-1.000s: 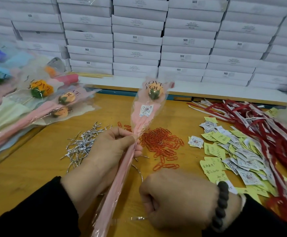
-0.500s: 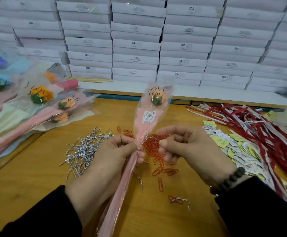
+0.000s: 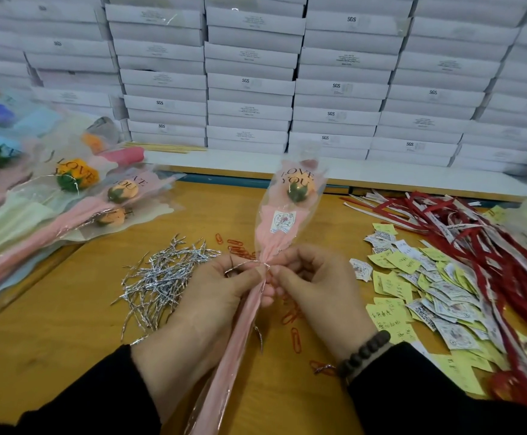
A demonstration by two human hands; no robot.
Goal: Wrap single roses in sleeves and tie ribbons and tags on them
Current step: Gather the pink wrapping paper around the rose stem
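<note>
With left hand (image 3: 224, 296) clamped on the sleeved rose (image 3: 287, 215) (12 o'clock above desk (image 3: 67, 340)) and right hand (image 3: 312, 284) fingers pinching the silver twist tie (image 3: 243, 265), loose twisting could let the sleeve reopen.

Two hands (image 3: 287, 287) at centre, one held sleeved rose (image 3: 298, 188), one bead bracelet (image 3: 364, 356); silver twist ties (image 3: 165, 274), paper tags (image 3: 428, 293), red ribbons (image 3: 475, 233): too many to count.

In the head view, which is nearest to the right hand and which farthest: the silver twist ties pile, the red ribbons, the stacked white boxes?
From the right hand:
1. Silver twist ties pile, on the table to its left, beyond the left hand.
2. Red ribbons, on the table to its right.
3. Stacked white boxes, behind the table, farthest.
</note>
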